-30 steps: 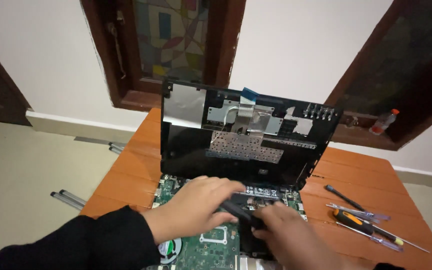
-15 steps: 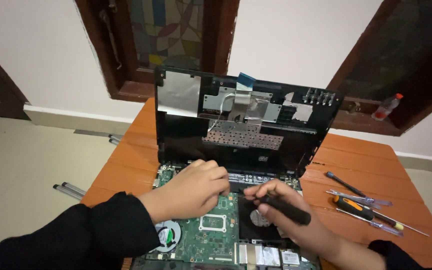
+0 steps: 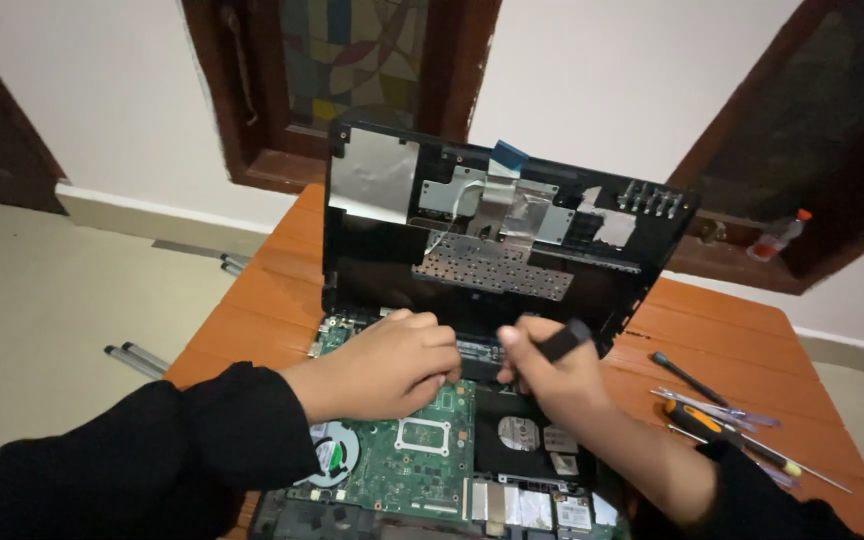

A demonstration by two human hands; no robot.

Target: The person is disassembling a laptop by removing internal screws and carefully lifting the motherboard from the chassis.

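One opened laptop (image 3: 452,440) lies at lower centre of the frame on one orange-brown wooden table (image 3: 272,290) of slatted planks.

One top cover (image 3: 492,240), black plastic, is tilted up behind the base at centre frame. Its inner face shows dull silver foil patches, a perforated grey metal sheet and one blue ribbon tab at its upper edge.

One green circuit board (image 3: 417,450), flat and studded with small parts, has a square socket at its middle. One round fan (image 3: 334,452) sits at its left edge, partly under the sleeve.

Two hands, both in black sleeves. The left hand (image 3: 382,365) rests curled on the board's upper edge, fingers together and bent under; whether they pinch anything cannot be told. The right hand (image 3: 552,375), just right of it, has its fingers clamped round one screwdriver (image 3: 562,342) with a black handle, which juts up and right out of the fist. Its tip is hidden behind the fingers, near the cover's lower edge.

Roughly four slim hand tools (image 3: 722,420) lie in a loose cluster at right of frame on the table, one with an orange-and-black grip.

One small clear bottle (image 3: 777,236) with a red cap stands on the dark window sill at upper right.

Two thin metal rods (image 3: 137,358) lie on the pale floor at left.
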